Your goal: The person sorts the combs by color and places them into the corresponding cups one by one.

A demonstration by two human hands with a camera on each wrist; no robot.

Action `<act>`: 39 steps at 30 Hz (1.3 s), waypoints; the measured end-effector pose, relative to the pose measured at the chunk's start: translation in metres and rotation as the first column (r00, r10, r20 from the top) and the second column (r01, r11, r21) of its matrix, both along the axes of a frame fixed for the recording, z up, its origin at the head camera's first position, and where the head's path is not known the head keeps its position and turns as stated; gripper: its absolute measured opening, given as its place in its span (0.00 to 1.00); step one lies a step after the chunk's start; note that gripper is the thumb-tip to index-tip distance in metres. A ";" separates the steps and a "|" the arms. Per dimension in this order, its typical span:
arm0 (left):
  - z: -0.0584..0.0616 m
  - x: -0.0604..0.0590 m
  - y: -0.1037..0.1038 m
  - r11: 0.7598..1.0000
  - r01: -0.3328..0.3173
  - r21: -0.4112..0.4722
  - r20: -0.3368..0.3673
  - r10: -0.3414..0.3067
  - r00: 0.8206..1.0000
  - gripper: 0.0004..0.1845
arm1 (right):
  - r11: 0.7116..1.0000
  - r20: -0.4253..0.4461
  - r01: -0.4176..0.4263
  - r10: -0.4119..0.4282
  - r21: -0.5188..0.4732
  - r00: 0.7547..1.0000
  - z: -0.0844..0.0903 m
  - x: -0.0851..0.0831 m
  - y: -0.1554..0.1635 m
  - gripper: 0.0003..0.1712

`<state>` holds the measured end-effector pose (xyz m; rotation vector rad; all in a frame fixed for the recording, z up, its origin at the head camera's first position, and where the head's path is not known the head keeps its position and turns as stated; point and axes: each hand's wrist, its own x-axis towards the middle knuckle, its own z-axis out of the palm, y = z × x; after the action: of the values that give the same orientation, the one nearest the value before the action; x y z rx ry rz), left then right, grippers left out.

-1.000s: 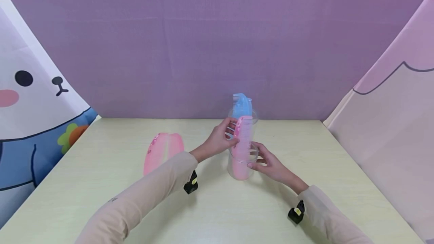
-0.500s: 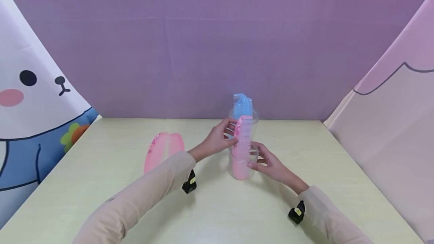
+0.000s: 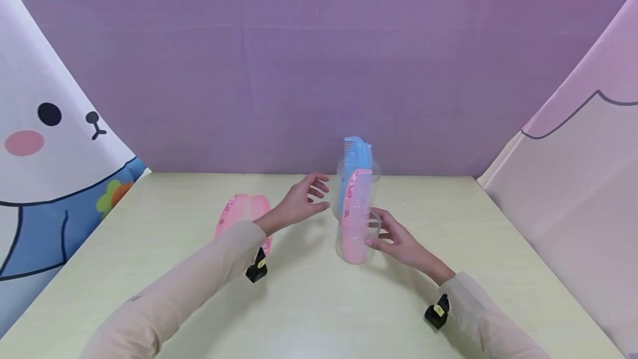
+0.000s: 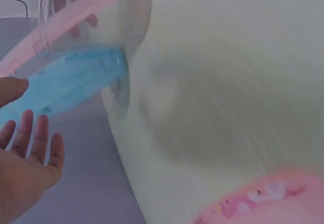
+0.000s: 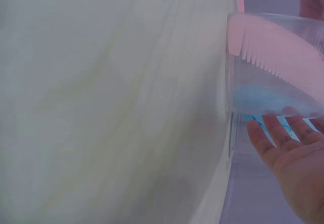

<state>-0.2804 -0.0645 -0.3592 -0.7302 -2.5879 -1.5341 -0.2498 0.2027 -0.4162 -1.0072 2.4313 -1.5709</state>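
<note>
My left hand hovers above the table, left of two clear plastic cups, fingers spread and holding nothing. A pink comb stands upright in the front cup, its toothed edge facing right. My right hand grips that front cup from the right, thumb at the near side and fingers behind. Light blue combs stand in the rear cup, directly behind. The left wrist view shows a blue comb beyond my relaxed left fingers.
More pink combs lie side by side on the pale wooden table, partly covered by my left forearm. A purple cloth hangs behind the table's far edge, with printed cloths at both sides.
My left hand has let go of the pink comb and moved left, away from the cups. The comb stays standing in the front cup; my right hand holds its place.
</note>
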 end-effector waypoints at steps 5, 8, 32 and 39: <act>-0.009 0.001 -0.017 0.999 -0.028 -0.032 -0.009 0.028 1.000 0.28 | 1.000 -0.014 -0.003 0.003 0.005 1.000 0.000 0.000 0.000 0.37; -0.017 0.002 -0.028 0.997 -0.054 -0.058 -0.021 0.053 0.998 0.27 | 1.000 0.004 -0.003 0.003 0.005 1.000 0.000 0.000 0.000 0.37; -0.050 0.011 -0.097 0.883 -0.257 -0.392 -0.068 0.251 0.966 0.30 | 1.000 0.031 0.002 -0.002 -0.001 1.000 0.002 0.002 -0.001 0.38; -0.049 0.012 -0.105 0.836 -0.305 -0.456 -0.058 0.315 0.947 0.29 | 1.000 0.033 -0.006 0.006 -0.006 0.999 0.001 0.001 -0.001 0.38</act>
<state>-0.2682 -0.1692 -0.4082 -0.2800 -2.9329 -0.8451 -0.2484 0.2014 -0.4149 -0.9804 2.4012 -1.5813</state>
